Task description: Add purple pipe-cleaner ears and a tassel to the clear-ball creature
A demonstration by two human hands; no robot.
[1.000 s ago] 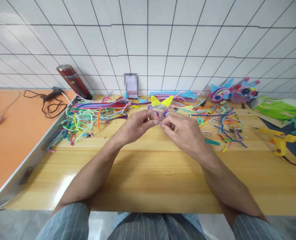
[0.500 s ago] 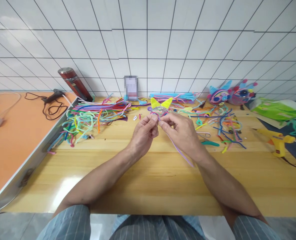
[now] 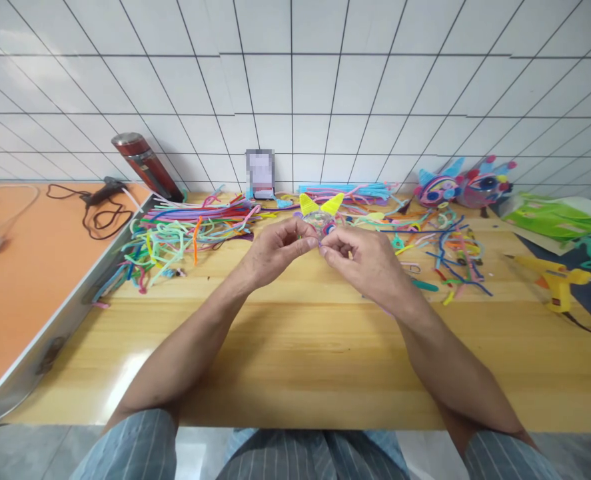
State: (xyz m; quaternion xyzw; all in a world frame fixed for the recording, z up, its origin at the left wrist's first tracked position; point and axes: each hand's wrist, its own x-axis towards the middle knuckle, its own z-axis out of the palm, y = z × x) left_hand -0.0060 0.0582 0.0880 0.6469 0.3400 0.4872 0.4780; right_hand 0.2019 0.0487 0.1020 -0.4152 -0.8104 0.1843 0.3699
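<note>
- Frame centre: I see left hand (image 3: 281, 252) and right hand (image 3: 362, 263) pinching a purple pipe cleaner (image 3: 320, 245).
- Yellow-eared clear ball (image 3: 319, 218) just beyond fingertips.
- Glue gun (image 3: 558, 280), right.

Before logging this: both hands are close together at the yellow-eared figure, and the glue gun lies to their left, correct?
No: the glue gun lies to their right, as the head view shows. The left hand and right hand are close together at the yellow-eared figure.
</note>
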